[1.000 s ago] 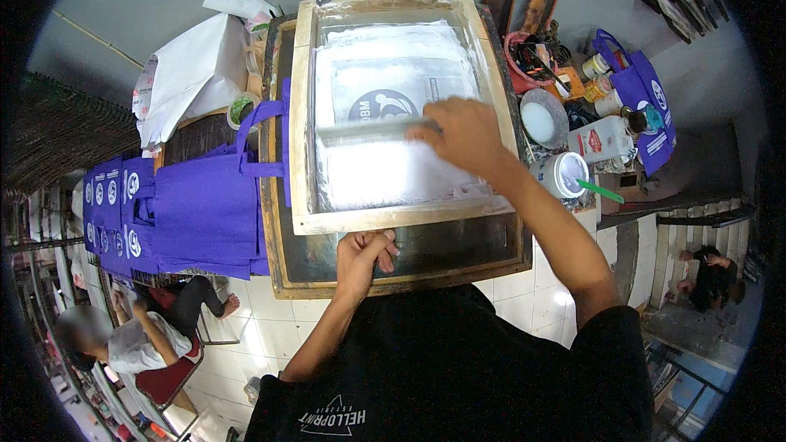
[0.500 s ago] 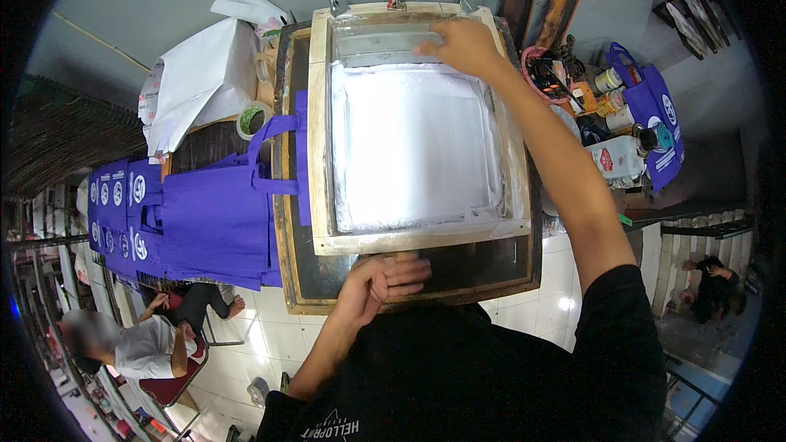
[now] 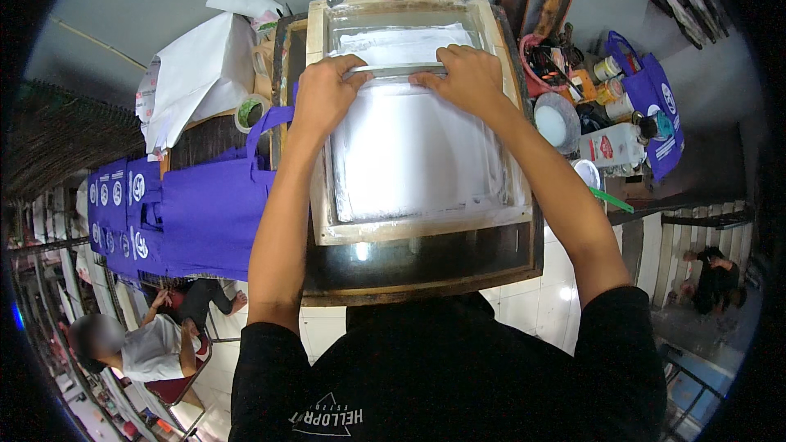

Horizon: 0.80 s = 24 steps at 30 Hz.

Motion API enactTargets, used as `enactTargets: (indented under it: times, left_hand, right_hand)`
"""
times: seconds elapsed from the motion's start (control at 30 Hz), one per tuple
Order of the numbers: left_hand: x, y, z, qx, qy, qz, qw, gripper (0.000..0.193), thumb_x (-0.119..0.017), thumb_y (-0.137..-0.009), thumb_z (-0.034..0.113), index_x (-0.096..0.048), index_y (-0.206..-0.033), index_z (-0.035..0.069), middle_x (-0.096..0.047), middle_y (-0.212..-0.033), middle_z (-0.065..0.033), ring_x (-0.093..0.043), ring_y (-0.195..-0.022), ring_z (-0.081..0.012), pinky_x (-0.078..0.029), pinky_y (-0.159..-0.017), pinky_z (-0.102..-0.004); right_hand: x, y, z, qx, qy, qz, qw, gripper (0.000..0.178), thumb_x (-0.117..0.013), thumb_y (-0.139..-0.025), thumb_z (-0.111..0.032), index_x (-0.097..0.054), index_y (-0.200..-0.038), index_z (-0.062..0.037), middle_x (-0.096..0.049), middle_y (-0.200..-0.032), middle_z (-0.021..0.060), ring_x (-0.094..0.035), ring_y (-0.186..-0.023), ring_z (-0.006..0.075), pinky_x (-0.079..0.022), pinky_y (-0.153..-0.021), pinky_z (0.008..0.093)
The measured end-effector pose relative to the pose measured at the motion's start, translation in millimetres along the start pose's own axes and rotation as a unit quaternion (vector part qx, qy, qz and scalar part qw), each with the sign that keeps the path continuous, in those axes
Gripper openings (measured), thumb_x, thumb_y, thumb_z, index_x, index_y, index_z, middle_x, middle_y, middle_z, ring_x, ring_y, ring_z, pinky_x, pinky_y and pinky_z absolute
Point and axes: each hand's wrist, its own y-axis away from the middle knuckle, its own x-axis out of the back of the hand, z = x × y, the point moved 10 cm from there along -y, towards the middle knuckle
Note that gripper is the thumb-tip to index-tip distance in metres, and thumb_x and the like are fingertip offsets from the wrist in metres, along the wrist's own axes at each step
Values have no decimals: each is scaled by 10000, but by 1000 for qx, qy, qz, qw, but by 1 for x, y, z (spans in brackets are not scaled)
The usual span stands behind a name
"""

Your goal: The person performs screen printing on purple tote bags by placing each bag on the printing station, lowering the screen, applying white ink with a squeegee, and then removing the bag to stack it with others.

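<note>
A wooden screen-printing frame (image 3: pixel 318 131) lies on a dark, wood-edged board (image 3: pixel 409 266), its mesh (image 3: pixel 409 155) smeared with white ink. Across the upper part of the mesh lies a squeegee (image 3: pixel 399 70). My left hand (image 3: pixel 327 94) is closed on its left end and my right hand (image 3: pixel 468 82) on its right end, thumbs on the near side. White ink (image 3: pixel 401 42) shows beyond the blade. A purple tote bag handle (image 3: pixel 266 127) sticks out at the frame's left; whatever lies beneath the screen is hidden.
Purple printed tote bags (image 3: pixel 205 213) are stacked at left, near a white-covered box (image 3: pixel 209 65) and a tape roll (image 3: pixel 250 115). On the right stand a bowl (image 3: pixel 557 123), a plastic jug (image 3: pixel 610 147) and a pink basket (image 3: pixel 536 65). A person (image 3: pixel 155 348) sits lower left.
My left hand has risen from the frame's near edge to the squeegee's left end. The squeegee has come nearer from the frame's far end, with my right hand on it.
</note>
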Motion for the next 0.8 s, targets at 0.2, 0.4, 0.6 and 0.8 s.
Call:
enactTargets:
  times: [0.2, 0.4, 0.6, 0.8]
  left_hand:
    - [-3, 39, 9, 52, 13, -53, 997, 257, -773, -864, 233, -781, -1027, 35, -734, -950, -230, -712, -841, -369, -543, -766, -415]
    - [7, 97, 34, 30, 8, -40, 999, 211, -791, -856, 159, -782, -1016, 22, -752, -959, -188, -713, -844, -326, -540, -770, -396]
    - [11, 160, 59, 17, -10, -59, 998, 149, -782, -844, 116, -783, -967, 30, -749, -938, -173, -698, -884, -345, -536, -807, -409]
    - [12, 185, 56, -11, 42, -54, 998, 393, -817, -802, 133, -717, -1169, 35, -724, -1148, -160, -666, -1083, -348, -496, -965, -440]
  right_hand:
    - [13, 41, -12, -5, 0, -36, 999, 656, -690, -791, -709, -688, -781, -53, -685, -753, 107, -699, -709, 317, -530, -615, 426]
    - [34, 91, -38, 3, -29, -69, 997, 576, -699, -818, -645, -698, -823, -68, -660, -748, 105, -676, -707, 315, -519, -624, 462]
    - [51, 148, -65, 3, -37, -118, 992, 554, -693, -830, -625, -663, -828, -72, -632, -778, 103, -655, -748, 286, -493, -641, 437]
    - [62, 164, -72, 9, -36, -66, 997, 437, -724, -830, -516, -655, -848, -85, -607, -786, 70, -640, -780, 255, -490, -661, 409]
